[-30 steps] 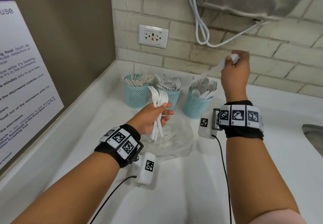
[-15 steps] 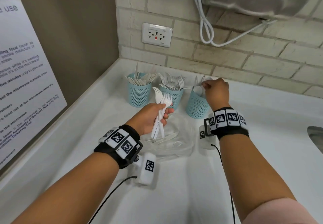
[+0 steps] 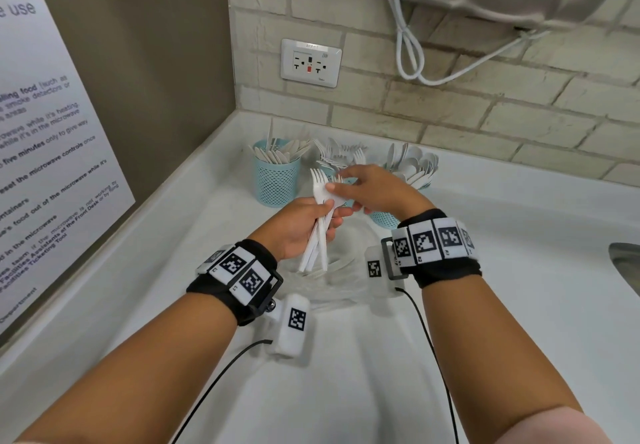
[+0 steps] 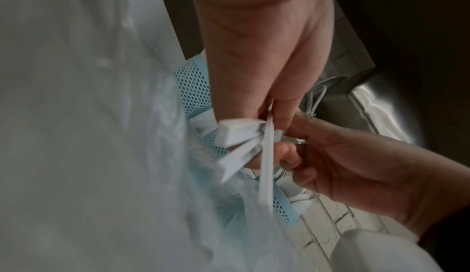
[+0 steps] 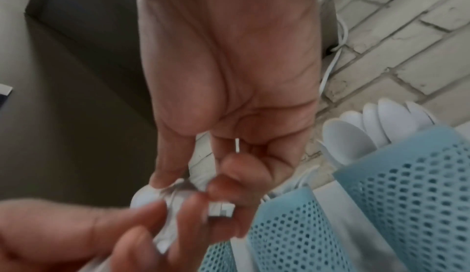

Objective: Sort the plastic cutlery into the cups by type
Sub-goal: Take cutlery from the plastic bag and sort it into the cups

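Three blue mesh cups stand in the counter's back corner: the knife cup, the fork cup, mostly hidden behind my hands, and the spoon cup. My left hand grips a bunch of white forks by their handles, tines up, just in front of the fork cup. From the right, my right hand pinches the forks near their heads between thumb and fingers. White spoons fan out of the spoon cup.
A clear plastic bag with a few pieces of cutlery lies on the white counter under my hands. A wall outlet and a hanging white cable are behind the cups. A sink edge is at the right.
My right hand came down from high with a spoon, reached the spoon cup, and has now moved left, without the spoon, onto the forks. The left hand rose slightly with its forks.
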{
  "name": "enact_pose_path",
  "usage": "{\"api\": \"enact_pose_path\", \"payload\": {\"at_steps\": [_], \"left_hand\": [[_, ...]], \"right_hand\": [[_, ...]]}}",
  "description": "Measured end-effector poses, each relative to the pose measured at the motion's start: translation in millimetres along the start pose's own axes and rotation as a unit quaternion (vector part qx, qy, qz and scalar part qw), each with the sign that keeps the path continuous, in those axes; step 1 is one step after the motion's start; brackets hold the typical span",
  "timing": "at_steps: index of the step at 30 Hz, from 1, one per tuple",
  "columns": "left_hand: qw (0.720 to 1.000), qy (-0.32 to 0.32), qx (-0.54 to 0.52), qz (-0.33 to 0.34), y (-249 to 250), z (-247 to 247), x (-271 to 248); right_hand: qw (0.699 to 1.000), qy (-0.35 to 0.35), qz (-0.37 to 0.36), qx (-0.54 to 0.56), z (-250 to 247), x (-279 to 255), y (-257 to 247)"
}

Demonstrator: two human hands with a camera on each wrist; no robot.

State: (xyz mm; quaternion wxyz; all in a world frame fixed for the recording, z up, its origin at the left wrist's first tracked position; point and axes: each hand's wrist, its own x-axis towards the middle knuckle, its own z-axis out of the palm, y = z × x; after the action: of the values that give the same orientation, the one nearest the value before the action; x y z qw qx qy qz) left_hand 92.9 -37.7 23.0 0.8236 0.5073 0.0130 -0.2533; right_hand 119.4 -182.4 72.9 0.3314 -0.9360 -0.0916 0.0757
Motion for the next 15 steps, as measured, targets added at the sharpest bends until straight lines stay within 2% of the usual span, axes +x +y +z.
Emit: {"api": "enact_pose_path", "payload": {"at_steps": [5, 11, 15], "left_hand": [[1.000, -0.003, 0.019, 0.001, 1, -2, -2], [1.000, -0.011, -0.004, 0.003, 4, -7, -6], [0.998, 0.020, 0.051, 0.009, 3, -5, -7]], "right_hand": [[0.994, 0.016, -0.005, 0.109, 12, 2, 2], [0.970, -0.015, -0.016, 0.241, 11, 2, 7], [0.954, -0.014, -0.040, 0.297, 10, 3, 12]]}}
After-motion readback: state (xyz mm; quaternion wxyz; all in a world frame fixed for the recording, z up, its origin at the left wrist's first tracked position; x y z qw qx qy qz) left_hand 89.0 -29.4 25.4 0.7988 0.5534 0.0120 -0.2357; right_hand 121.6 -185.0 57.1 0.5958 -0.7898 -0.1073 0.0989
